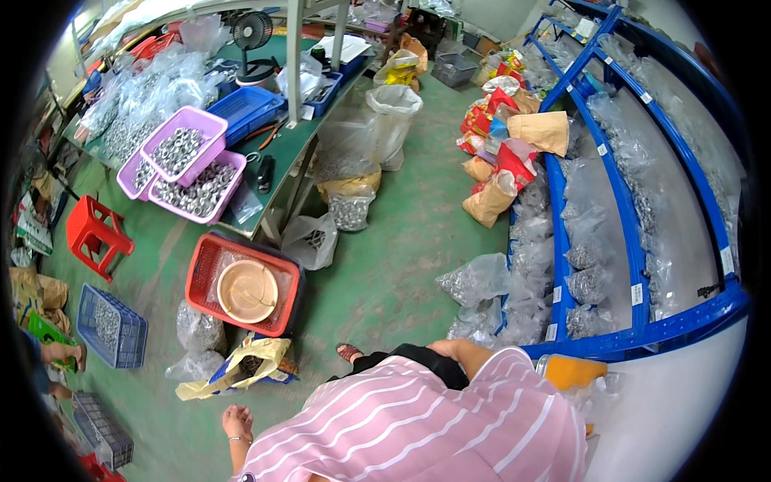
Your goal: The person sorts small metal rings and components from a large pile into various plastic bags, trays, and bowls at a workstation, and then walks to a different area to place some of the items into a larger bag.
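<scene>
My left hand (238, 422) hangs low at my left side, fingers curled in, with nothing visible in it; a band circles the wrist. Close above it lies an open yellow and blue sack (259, 363) with dark contents. My right hand (443, 348) rests at my hip against black cloth (430, 363), its fingers hidden. Ahead of my left hand, a red basket (199, 277) holds a round tan bowl (247, 291). Clear bags of small metal parts (200, 328) stand beside the basket.
On the green table (281, 153) are purple baskets of metal fittings (183, 149), blue trays (245, 108) and a fan (253, 32). Blue shelving (598, 153) with bagged parts lines the right. A red stool (96, 237), a blue crate (112, 329) and another person's foot (79, 356) are left.
</scene>
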{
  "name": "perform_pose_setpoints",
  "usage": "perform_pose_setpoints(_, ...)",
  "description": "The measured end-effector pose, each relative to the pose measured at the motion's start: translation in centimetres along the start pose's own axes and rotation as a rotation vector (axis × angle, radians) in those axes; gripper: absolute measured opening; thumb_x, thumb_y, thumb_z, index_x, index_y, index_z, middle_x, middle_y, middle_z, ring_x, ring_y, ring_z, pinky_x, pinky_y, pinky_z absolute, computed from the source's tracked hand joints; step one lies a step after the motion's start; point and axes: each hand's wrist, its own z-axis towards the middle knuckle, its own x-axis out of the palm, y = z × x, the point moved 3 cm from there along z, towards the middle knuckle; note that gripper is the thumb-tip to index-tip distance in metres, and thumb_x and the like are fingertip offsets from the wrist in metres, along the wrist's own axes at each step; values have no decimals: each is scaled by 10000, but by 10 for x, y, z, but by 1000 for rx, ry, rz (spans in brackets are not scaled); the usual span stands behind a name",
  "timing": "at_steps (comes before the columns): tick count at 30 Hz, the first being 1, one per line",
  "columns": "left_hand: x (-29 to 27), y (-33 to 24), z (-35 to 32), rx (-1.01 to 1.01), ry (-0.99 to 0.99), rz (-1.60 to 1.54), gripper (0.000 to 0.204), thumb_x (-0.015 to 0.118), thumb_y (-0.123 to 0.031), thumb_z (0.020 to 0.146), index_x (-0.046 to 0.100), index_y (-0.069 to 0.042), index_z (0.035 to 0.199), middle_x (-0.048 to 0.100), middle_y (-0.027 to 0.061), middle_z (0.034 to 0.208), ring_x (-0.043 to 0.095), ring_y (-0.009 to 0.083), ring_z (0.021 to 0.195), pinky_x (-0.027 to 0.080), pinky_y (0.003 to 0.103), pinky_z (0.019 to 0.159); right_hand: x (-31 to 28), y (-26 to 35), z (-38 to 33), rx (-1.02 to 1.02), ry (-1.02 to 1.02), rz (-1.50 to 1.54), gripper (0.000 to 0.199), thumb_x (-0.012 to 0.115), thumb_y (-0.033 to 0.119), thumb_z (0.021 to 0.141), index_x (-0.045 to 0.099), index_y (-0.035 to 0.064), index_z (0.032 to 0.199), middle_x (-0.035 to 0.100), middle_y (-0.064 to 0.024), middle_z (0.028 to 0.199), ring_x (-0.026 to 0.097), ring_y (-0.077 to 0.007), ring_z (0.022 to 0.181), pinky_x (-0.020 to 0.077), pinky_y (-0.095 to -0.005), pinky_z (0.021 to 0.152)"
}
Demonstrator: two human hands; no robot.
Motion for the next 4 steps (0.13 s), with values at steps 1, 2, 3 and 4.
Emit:
perform_pose_setpoints(1, -1, 14, 13, -54, 54, 63, 147, 516, -177, 827, 483, -96, 945, 571, 39, 762, 560, 174, 663, 432, 299, 527, -6, -2, 15, -8, 9, 8, 319, 495, 310, 822, 594, 69, 1007, 617, -103, 968, 606, -213, 802, 475, -350, 750)
perform_pose_setpoints(2, -9, 28, 30, -110, 111, 144, 170, 520, -179, 824, 482, -97, 968, 580, 46, 783, 568, 189, 673, 442, 309, 542, -7, -3, 16, -4, 23, 26, 322, 495, 311, 823, 592, 67, 1010, 616, -103, 971, 606, -213, 806, 474, -350, 754)
perform_pose_setpoints(3, -18, 43, 44, -166, 167, 225, 194, 524, -181, 821, 480, -99, 992, 590, 52, 804, 576, 203, 683, 451, 318, 558, -12, -3, 16, -1, 34, 38, 325, 494, 311, 823, 590, 66, 1014, 615, -103, 975, 605, -213, 810, 472, -351, 757)
perform_pose_setpoints(4, -26, 53, 61, -162, 173, 233, 194, 524, -181, 821, 480, -99, 992, 590, 52, 804, 576, 203, 683, 451, 318, 558, -15, 0, 12, 0, 44, 49, 328, 494, 312, 823, 589, 64, 1017, 614, -103, 978, 604, -214, 814, 471, -351, 761)
